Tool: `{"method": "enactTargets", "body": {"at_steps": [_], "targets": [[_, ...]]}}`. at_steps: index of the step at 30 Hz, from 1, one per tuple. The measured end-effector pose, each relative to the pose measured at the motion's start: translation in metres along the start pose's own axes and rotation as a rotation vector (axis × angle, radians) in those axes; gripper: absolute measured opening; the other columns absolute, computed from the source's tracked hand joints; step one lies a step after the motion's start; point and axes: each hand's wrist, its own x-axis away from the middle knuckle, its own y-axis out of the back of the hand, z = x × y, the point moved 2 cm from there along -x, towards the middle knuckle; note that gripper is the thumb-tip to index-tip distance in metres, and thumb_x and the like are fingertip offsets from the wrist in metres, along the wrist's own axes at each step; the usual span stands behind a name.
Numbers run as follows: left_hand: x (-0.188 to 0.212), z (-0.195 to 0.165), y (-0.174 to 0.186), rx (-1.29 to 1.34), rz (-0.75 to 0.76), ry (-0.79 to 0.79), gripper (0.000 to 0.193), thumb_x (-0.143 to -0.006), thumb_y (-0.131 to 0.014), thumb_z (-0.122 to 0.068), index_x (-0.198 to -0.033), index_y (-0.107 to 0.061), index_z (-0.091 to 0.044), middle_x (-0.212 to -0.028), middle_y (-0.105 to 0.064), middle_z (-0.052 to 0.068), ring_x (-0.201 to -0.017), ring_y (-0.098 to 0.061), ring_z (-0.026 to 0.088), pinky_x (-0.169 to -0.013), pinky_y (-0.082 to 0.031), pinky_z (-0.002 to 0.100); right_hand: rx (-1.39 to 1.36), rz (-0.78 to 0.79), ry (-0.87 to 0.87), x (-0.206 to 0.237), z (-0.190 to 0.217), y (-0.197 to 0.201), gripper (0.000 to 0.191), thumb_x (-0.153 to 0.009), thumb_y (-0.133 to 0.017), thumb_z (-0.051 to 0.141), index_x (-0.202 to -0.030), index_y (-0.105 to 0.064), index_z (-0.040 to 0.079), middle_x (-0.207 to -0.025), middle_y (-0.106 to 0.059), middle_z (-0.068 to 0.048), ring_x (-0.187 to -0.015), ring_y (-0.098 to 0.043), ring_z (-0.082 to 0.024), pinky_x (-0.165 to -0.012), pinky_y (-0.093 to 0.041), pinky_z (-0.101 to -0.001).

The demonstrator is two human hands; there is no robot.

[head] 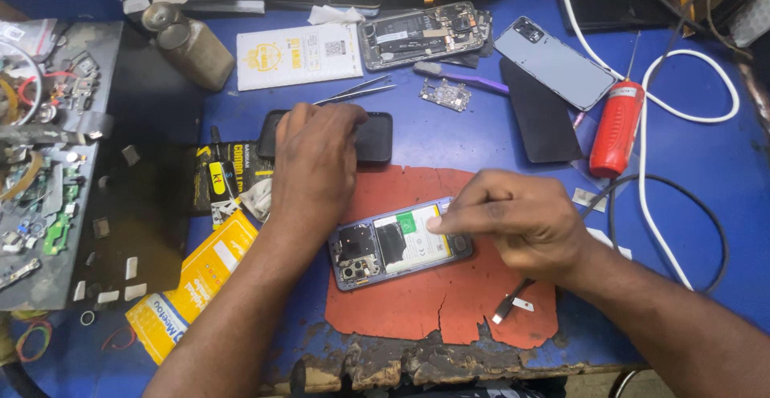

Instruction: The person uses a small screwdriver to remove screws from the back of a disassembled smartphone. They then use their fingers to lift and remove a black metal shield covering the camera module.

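Two hands work mid-frame: the right hand (513, 221) pinches at the opened phone (399, 242) on the red mat (449, 310); the left hand (317, 161) rests flat, holding nothing. Light, rigid, fragile: hold its edges.

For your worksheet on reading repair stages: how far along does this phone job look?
Done: the open phone on the red mat has no back cover. In hand: the right hand presses a fingertip on its battery; the left hand rests on a black screen. Left: the phone is not yet closed.
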Motion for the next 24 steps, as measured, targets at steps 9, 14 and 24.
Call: {"method": "enactTargets", "body": {"at_steps": [9, 14, 24], "targets": [[0.002, -0.009, 0.008, 0.031, -0.042, -0.025, 0.023, -0.09, -0.066, 0.005, -0.11, -0.068, -0.006, -0.103, -0.071, 0.01, -0.099, -0.061, 0.032, -0.095, -0.045, 0.046, -0.126, -0.048, -0.123, -0.001, -0.004, -0.003, 0.055, -0.075, -0.057, -0.024, -0.113, -0.077, 0.011, -0.095, -0.067, -0.001, -0.081, -0.068, -0.012, -0.072, -0.058, -0.0244], [0.007, -0.028, 0.004, 0.187, 0.054, -0.121, 0.022, -0.085, -0.068, 0.001, -0.106, -0.068, -0.004, -0.1, -0.066, 0.012, -0.102, -0.06, 0.033, -0.095, -0.046, 0.046, -0.139, -0.113, -0.052, 0.0, -0.007, -0.005, 0.043, -0.075, -0.072, -0.016, -0.109, -0.074, 0.01, -0.098, -0.059, -0.008, -0.087, -0.063, -0.014, -0.073, -0.053, -0.0247], [0.024, -0.057, -0.025, 0.312, 0.275, -0.218, 0.026, -0.085, -0.074, -0.011, -0.108, -0.066, -0.002, -0.108, -0.059, 0.011, -0.108, -0.056, 0.033, -0.107, -0.041, 0.052, -0.16, -0.112, -0.114, 0.005, -0.016, -0.003, 0.061, -0.077, -0.052, -0.025, -0.122, -0.076, 0.009, -0.101, -0.067, -0.006, -0.085, -0.063, -0.011, -0.076, -0.052, -0.0241]]}}
